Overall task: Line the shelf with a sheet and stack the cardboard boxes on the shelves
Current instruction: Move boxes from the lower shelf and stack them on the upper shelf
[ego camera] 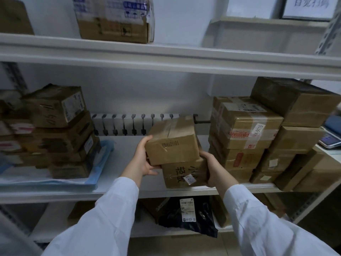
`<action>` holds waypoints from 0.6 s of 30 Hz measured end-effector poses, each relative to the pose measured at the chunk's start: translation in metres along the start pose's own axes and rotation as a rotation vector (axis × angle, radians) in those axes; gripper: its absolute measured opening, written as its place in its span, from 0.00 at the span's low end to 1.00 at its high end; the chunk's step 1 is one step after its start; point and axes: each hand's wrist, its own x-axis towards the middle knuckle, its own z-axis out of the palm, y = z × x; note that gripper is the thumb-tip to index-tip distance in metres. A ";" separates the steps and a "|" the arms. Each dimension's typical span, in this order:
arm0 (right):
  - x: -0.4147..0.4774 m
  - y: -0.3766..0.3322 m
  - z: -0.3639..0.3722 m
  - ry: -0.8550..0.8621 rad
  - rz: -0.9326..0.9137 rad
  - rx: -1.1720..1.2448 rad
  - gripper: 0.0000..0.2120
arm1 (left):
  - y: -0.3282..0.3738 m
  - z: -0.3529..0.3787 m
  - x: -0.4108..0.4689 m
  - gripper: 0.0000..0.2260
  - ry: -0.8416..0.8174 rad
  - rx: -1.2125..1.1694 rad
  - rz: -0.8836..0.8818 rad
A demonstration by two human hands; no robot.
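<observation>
On the middle shelf (129,191) two small cardboard boxes are stacked at the centre. The upper box (171,143) is tilted and taped on top. My left hand (144,159) grips its left side, fingers curled under its bottom edge. The lower box (182,174), with black characters and a white sticker, rests on the shelf, and my right hand (214,169) holds its right side. A blue and white sheet (99,167) lines the left part of this shelf under a stack of boxes (62,132).
A tall stack of taped boxes (243,133) stands just right of my hands, with more boxes (295,130) beyond. The top shelf carries a large box (114,19). A black parcel bag (188,217) lies on the lower shelf. A radiator (129,124) runs behind.
</observation>
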 end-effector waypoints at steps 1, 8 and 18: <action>-0.007 0.000 0.004 -0.012 -0.007 0.041 0.23 | 0.004 -0.005 -0.006 0.25 -0.009 -0.003 0.006; -0.039 0.003 0.027 0.077 -0.043 0.075 0.24 | 0.024 -0.036 -0.035 0.19 -0.103 -0.102 0.096; -0.071 -0.007 0.075 0.006 -0.242 0.160 0.22 | 0.048 -0.069 -0.073 0.22 -0.054 -0.190 0.275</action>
